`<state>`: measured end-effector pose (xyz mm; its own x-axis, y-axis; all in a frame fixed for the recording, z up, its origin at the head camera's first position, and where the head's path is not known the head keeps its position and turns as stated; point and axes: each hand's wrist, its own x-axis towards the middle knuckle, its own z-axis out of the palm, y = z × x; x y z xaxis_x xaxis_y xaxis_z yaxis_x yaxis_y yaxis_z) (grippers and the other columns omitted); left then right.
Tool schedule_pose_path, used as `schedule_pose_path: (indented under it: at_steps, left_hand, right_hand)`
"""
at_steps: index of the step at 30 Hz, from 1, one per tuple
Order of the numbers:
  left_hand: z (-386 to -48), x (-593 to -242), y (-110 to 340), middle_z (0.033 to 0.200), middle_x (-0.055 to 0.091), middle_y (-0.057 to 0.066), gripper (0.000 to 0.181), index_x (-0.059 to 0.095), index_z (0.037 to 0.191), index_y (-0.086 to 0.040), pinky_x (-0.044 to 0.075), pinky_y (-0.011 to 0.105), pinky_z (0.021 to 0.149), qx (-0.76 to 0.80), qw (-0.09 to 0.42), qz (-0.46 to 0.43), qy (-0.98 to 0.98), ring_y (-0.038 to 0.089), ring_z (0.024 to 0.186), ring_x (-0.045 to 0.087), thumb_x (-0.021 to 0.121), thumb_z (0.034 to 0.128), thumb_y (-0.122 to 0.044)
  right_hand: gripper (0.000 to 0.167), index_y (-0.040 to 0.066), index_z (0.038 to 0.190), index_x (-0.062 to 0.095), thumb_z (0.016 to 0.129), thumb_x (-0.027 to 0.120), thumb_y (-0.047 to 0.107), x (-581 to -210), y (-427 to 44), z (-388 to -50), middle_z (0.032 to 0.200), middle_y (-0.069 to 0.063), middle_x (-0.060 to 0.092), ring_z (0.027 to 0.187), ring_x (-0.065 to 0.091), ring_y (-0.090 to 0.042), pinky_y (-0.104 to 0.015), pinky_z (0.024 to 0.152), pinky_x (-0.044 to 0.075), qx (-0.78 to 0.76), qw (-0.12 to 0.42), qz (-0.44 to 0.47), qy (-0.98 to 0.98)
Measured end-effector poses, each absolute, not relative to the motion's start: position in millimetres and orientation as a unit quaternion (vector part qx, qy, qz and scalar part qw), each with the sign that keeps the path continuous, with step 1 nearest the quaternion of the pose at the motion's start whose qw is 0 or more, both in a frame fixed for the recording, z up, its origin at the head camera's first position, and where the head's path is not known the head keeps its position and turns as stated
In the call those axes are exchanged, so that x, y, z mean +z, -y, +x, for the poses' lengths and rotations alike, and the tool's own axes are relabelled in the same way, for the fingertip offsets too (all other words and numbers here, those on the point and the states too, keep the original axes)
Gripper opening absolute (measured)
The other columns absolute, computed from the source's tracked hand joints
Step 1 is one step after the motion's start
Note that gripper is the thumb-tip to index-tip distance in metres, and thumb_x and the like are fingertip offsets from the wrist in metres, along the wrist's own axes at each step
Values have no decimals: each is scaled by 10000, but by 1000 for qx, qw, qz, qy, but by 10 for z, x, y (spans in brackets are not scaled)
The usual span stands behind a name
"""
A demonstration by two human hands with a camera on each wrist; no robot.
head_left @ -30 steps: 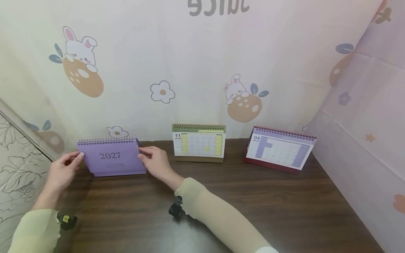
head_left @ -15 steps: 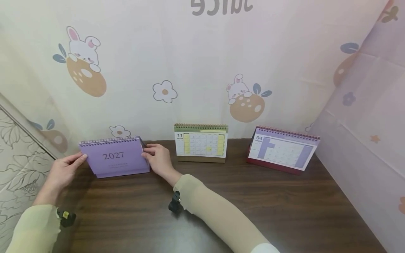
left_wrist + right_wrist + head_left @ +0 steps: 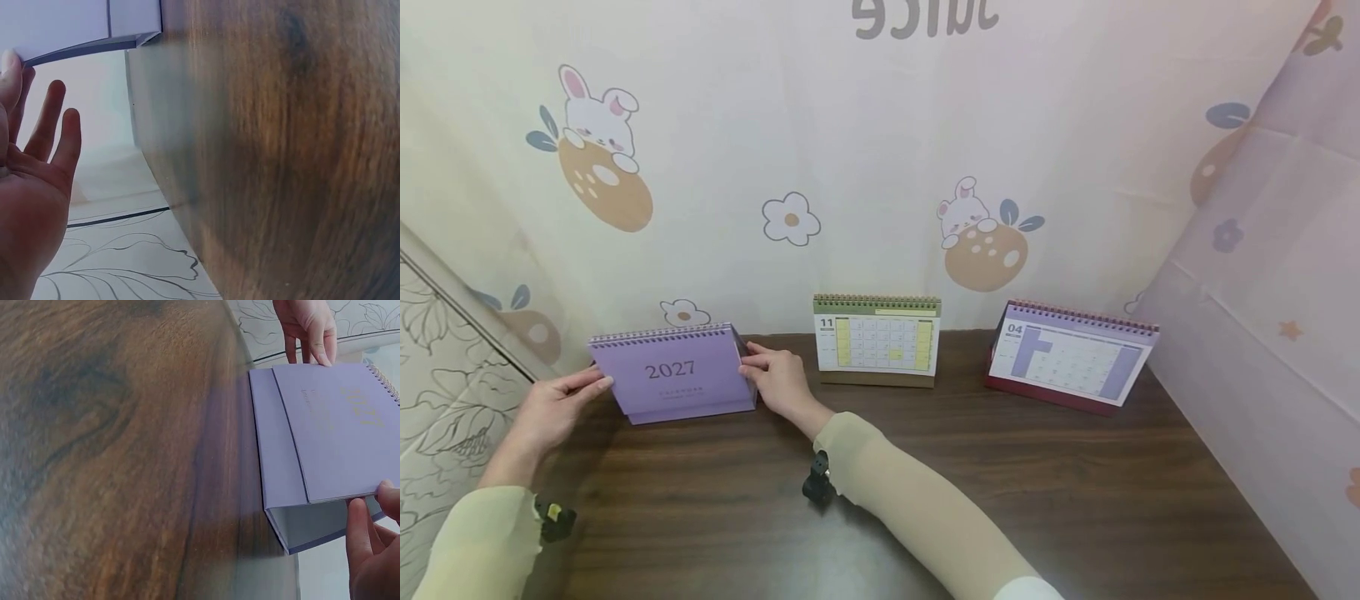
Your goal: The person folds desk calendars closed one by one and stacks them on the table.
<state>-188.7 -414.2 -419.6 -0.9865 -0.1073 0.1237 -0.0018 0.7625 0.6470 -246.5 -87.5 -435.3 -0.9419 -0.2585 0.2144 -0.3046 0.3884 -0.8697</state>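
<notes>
A purple desk calendar (image 3: 672, 379) marked 2027 stands tent-like on the wooden table at the left, its spiral binding on top. My left hand (image 3: 553, 411) pinches its left edge, thumb on the cover and index finger behind; the other fingers spread loosely in the left wrist view. At the opposite edge, my right hand (image 3: 781, 385) pinches the cover and pages between thumb and fingers. The right wrist view shows the cover (image 3: 337, 437) lying against the sloped stand (image 3: 275, 444), with the hollow side of the stand visible under my right fingers.
A green-topped calendar (image 3: 877, 342) open at 11 stands mid-table near the back curtain (image 3: 880, 167). Farther right, a calendar with a dark red base (image 3: 1070, 354) shows 04, set at an angle. A flower-patterned panel (image 3: 445, 417) borders the table's left side.
My left thumb has slid slightly down the calendar's left edge. My right hand keeps its grip on the right edge. The head view has shifted a little; the other calendars stay put.
</notes>
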Motion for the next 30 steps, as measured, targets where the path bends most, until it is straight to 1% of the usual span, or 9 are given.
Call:
schedule_pose_path:
  at_steps: [6,12,14,18,23,25,27,28,30]
  left_hand:
    - [-1867,-4146,4121,1369,479,292,503,625,1245,98,294,664,1029,-324,98,7,941,562,1249,426,585,1018,-349]
    - [-1822,-4098,4109,1327,522,281,449,665,1206,78,323,600,1043,-303,122,-12,945,377,1270,480,610,1009,-322]
    - [-1799,-4075,4097,1332,521,285,451,660,1209,85,318,614,1039,-304,119,-16,945,403,1273,472,606,1011,-316]
    - [-1748,-4021,4056,1354,498,310,483,637,1232,97,311,679,997,-306,102,-19,946,566,1243,429,584,1021,-335]
    - [-1675,-3954,4021,1354,498,314,468,640,1235,90,315,682,987,-303,99,-26,948,574,1228,435,594,1017,-321]
    - [-1636,-3933,4003,1339,524,299,442,658,1226,71,359,585,1034,-294,107,-32,949,435,1250,493,620,1004,-310]
    - [-1596,-3914,3978,1306,554,290,415,681,1202,55,418,343,1047,-287,121,-40,949,147,1226,537,654,984,-297]
    - [-1577,-3908,3966,1288,567,291,394,689,1188,58,420,222,1008,-290,129,-48,947,15,1179,525,673,974,-272]
    - [-1540,-3891,3928,1251,589,299,360,705,1155,61,354,30,880,-294,145,-61,943,-200,1052,430,707,950,-235]
  right_hand:
    - [168,89,1044,789,903,744,169,-4317,857,-2443,1299,58,638,1186,591,-79,-204,964,458,524,17,167,835]
    - [163,87,1033,793,897,747,166,-4275,826,-2399,1286,56,649,1170,598,-68,-177,901,481,534,17,164,829]
    - [163,80,1032,792,898,747,161,-4251,806,-2372,1283,52,652,1157,606,-71,-164,850,492,536,14,163,828]
    - [163,74,1028,793,897,748,161,-4203,750,-2308,1272,48,659,1108,634,-66,-147,739,500,539,12,163,826]
    - [169,70,1035,790,899,747,161,-4132,673,-2217,1276,46,654,1114,627,-64,-131,727,493,540,15,172,824]
    - [169,67,1036,789,899,747,157,-4105,628,-2176,1276,44,654,1112,629,-65,-129,715,491,542,13,173,822]
    - [169,61,1037,789,899,747,150,-4079,577,-2136,1275,34,655,1086,644,-68,-136,676,490,545,10,175,820]
    - [169,57,1038,787,900,746,144,-4066,550,-2116,1277,29,655,1075,648,-64,-136,663,492,549,6,175,817]
    - [169,47,1041,785,901,743,133,-4041,490,-2081,1278,13,656,1037,668,-69,-150,626,498,555,1,178,813]
